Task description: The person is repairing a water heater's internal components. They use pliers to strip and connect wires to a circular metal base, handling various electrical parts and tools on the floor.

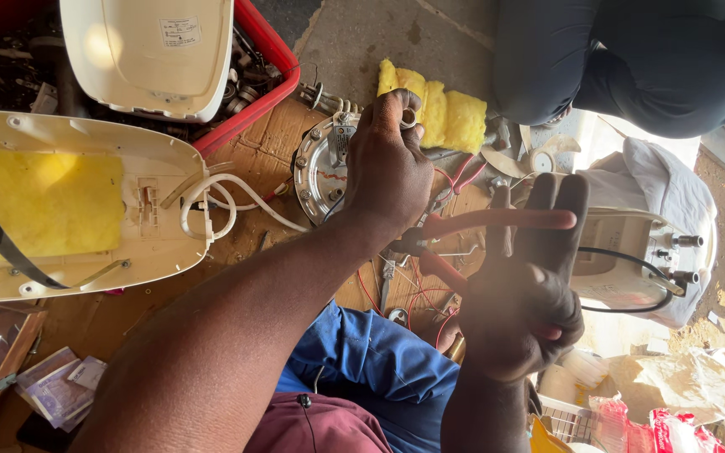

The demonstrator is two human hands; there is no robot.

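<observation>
Here the left hand (388, 164) reaches far over a round metal plate (322, 172) lying on brown cardboard (258, 147). Its fingers are curled shut, pinching a small metal ring (409, 117) at the fingertips, just in front of a strip of yellow insulation (438, 109). The right hand (526, 294) is nearer and to the right. Its fingers stand up mostly straight and spread, while its thumb and palm close around one red handle of a pair of pliers (455, 231); the other handle lies across the fingers. The pliers' head points left, toward the left wrist, with its tip hidden there.

Red wires (417, 298) loop on the cardboard below the pliers. At left lies a cream casing half (157, 180) lined with yellow padding, and a white hose (211, 205) curls from its end toward the plate. Farther off, a red crate (274, 63) holds dark parts and another cream casing (148, 54). To the right sits a white appliance body (631, 260) with metal fittings and a black cable. Another person's dark-trousered knee (623, 63) shows at the far right. Blue cloth (379, 365) covers the lap near the camera.
</observation>
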